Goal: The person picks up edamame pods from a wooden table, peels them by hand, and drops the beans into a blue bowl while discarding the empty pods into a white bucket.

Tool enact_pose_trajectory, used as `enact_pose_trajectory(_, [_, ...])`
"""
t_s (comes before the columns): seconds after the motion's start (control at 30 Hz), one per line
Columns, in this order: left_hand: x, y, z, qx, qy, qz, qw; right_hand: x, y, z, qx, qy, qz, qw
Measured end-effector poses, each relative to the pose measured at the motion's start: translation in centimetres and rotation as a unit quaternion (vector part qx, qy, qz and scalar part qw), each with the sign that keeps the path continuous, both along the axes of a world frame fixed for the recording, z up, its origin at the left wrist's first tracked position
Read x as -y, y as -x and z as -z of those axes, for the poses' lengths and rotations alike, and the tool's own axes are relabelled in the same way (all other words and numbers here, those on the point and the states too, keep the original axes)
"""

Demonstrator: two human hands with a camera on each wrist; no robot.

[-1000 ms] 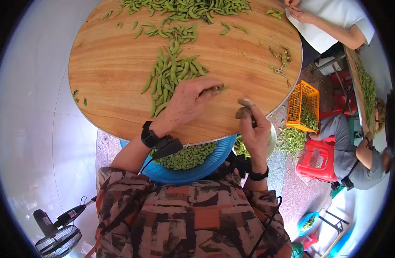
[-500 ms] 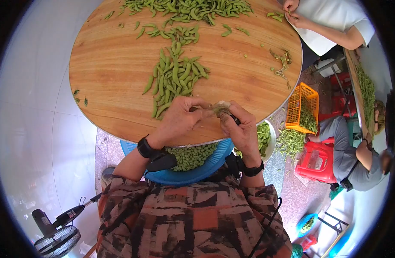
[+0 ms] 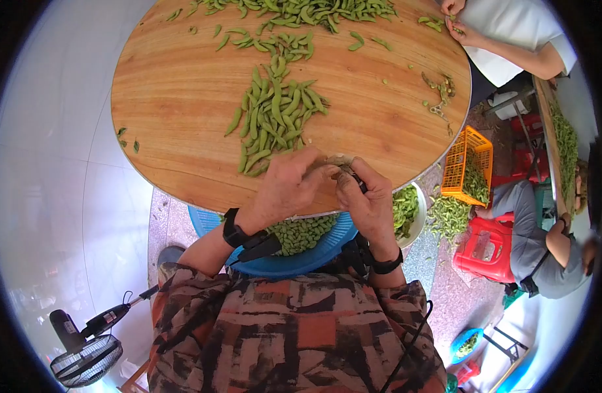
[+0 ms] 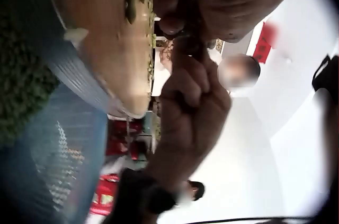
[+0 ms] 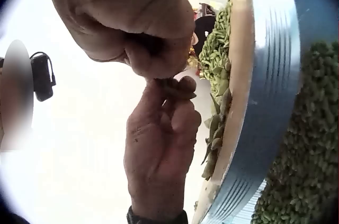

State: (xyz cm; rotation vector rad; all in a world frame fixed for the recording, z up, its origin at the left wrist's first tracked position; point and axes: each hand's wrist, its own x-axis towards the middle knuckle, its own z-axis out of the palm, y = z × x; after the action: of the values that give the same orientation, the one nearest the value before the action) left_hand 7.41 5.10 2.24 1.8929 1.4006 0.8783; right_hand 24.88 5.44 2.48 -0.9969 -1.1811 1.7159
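My left hand point(image 3: 291, 180) and right hand point(image 3: 366, 206) meet fingertip to fingertip over the table's near edge. Between them they pinch a bean pod, mostly hidden by the fingers. Pale coverings point(image 3: 340, 160) show on the right fingertips, and a dark band point(image 3: 362, 187) sits by a right finger. In the right wrist view, the left hand's fingers point(image 5: 183, 121) are curled up against the right hand. A heap of green bean pods point(image 3: 274, 118) lies just beyond the left hand. Below both hands, shelled green beans point(image 3: 304, 236) fill a blue plastic basin point(image 3: 281, 267).
More pods point(image 3: 307, 12) spread across the far side of the round wooden table point(image 3: 176, 118). Empty husks point(image 3: 439, 95) lie at its right. A pale bowl point(image 3: 417, 229) of pods stands beside the basin. Right: an orange crate point(image 3: 455, 167), a red stool point(image 3: 477, 245) and two other people.
The hands were apart a second ago, the left reaching over the table with a pod. They came together near the table edge and stay joined, the left fingers now closer against the right.
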Motion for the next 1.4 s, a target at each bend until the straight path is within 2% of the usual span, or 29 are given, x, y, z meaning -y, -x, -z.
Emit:
enact_pose_trajectory(0.03, [0.1, -0.2, 0.3, 0.000, 0.001, 0.000, 1.000, 0.0, 0.3, 0.5, 0.068, -0.089, 0.032, 0.993])
enact_pose_trajectory(0.07, [0.1, -0.4, 1.0, -0.032, -0.081, -0.006, 0.996, 0.1, 0.6, 0.9, 0.136, -0.176, 0.064, 0.973])
enact_pose_trajectory(0.1, [0.2, -0.6, 1.4, -0.064, -0.162, -0.012, 0.985, 0.2, 0.9, 1.1, 0.137, -0.176, 0.064, 0.973])
enact_pose_trajectory(0.13, [0.4, -0.7, 1.6, -0.063, -0.162, -0.013, 0.985, 0.3, 1.2, 1.3, 0.148, -0.188, 0.087, 0.967])
enact_pose_trajectory(0.2, [0.7, -0.7, 1.8, -0.179, -0.174, -0.025, 0.968, 0.4, 1.5, 1.5, 0.157, -0.200, 0.108, 0.961])
enact_pose_trajectory(0.3, [0.8, -0.2, 2.3, -0.186, -0.176, -0.007, 0.967, 0.4, 1.3, 1.2, 0.172, -0.206, 0.107, 0.957])
enact_pose_trajectory(0.33, [0.6, 0.0, 2.2, -0.186, -0.176, -0.007, 0.967, 0.5, 0.9, 0.4, 0.126, -0.120, 0.087, 0.981])
enact_pose_trajectory(0.37, [0.3, 0.3, 2.0, -0.119, -0.180, 0.019, 0.976, 0.4, 0.5, -0.1, 0.078, -0.033, 0.067, 0.994])
enact_pose_trajectory(0.4, [0.1, 0.5, 1.8, -0.051, -0.182, 0.045, 0.981, 0.1, -0.1, -0.1, 0.079, -0.033, 0.068, 0.994])
enact_pose_trajectory(0.43, [0.2, 0.7, 1.5, -0.051, -0.182, 0.046, 0.981, -0.3, -0.8, 0.0, 0.030, 0.013, 0.029, 0.999])
enact_pose_trajectory(0.47, [0.4, 0.9, 1.1, -0.031, -0.129, 0.055, 0.990, -0.6, -1.1, 0.1, -0.018, 0.057, -0.012, 0.998])
enact_pose_trajectory(0.5, [0.4, 1.0, 0.9, -0.012, -0.076, 0.063, 0.995, -0.6, -1.0, 0.1, -0.019, 0.057, -0.013, 0.998])
enact_pose_trajectory(0.57, [0.4, 1.2, 0.9, -0.010, -0.077, 0.064, 0.995, -0.4, -0.8, 0.2, 0.075, -0.101, -0.010, 0.992])
enact_pose_trajectory(0.63, [0.2, 1.2, 0.9, -0.007, -0.077, 0.067, 0.995, -0.6, -0.8, 0.3, 0.068, -0.122, -0.014, 0.990])
enact_pose_trajectory(0.7, [-0.1, 1.1, 0.8, -0.078, -0.267, 0.088, 0.957, -0.5, -0.8, 0.4, 0.061, -0.142, -0.016, 0.988])
enact_pose_trajectory(0.73, [-0.2, 1.1, 1.0, -0.077, -0.267, 0.089, 0.957, -0.5, -0.7, 0.4, 0.072, -0.160, -0.012, 0.984])
enact_pose_trajectory(0.8, [-0.4, 1.3, 1.2, 0.028, -0.195, 0.056, 0.979, -0.5, -0.4, 0.4, 0.083, -0.180, -0.008, 0.980])
enact_pose_trajectory(0.83, [-0.5, 1.6, 0.9, 0.028, -0.194, 0.057, 0.979, -0.5, -0.3, 0.4, 0.081, -0.166, -0.002, 0.983])
enact_pose_trajectory(0.9, [-0.6, 2.3, -0.2, 0.071, 0.050, 0.079, 0.993, -0.4, -0.3, 0.4, 0.079, -0.151, 0.003, 0.985])
enact_pose_trajectory(0.93, [-0.8, 2.7, -0.1, 0.071, 0.050, 0.077, 0.993, -0.4, -0.5, 0.3, 0.061, -0.065, -0.019, 0.996])
enact_pose_trajectory(0.97, [-0.9, 3.1, -0.1, 0.154, 0.200, 0.079, 0.964, -0.3, -0.6, 0.3, 0.044, 0.022, -0.041, 0.998])
enact_pose_trajectory(1.0, [-1.0, 3.3, 0.0, 0.234, 0.341, 0.079, 0.907, -0.4, -0.7, 0.4, 0.044, 0.021, -0.042, 0.998])
enact_pose_trajectory(1.1, [-0.9, 3.3, -0.3, 0.267, 0.381, 0.073, 0.882, -0.5, -0.5, 0.8, 0.027, 0.066, -0.061, 0.996])
enact_pose_trajectory(1.13, [-0.9, 3.0, -0.1, 0.267, 0.382, 0.073, 0.882, -0.3, 0.1, 0.9, 0.137, -0.109, -0.009, 0.985])
enact_pose_trajectory(1.17, [-0.7, 2.4, 0.3, 0.246, 0.323, 0.059, 0.912, -0.2, 0.6, 0.9, 0.240, -0.281, 0.043, 0.928])
enact_pose_trajectory(1.2, [-0.5, 2.0, 0.7, 0.224, 0.263, 0.044, 0.937, 0.0, 1.1, 0.8, 0.241, -0.282, 0.043, 0.928])
enact_pose_trajectory(1.23, [-0.4, 1.7, 1.0, 0.224, 0.262, 0.043, 0.938, 0.2, 1.5, 0.5, 0.250, -0.302, 0.074, 0.917])
enact_pose_trajectory(1.3, [0.0, 1.3, 1.6, 0.114, 0.131, 0.033, 0.984, 0.3, 1.7, 0.5, 0.258, -0.321, 0.104, 0.905])
enact_pose_trajectory(1.4, [0.6, 0.2, 2.0, 0.162, 0.065, 0.009, 0.985, 0.0, 1.1, 0.9, 0.257, -0.298, 0.114, 0.912])
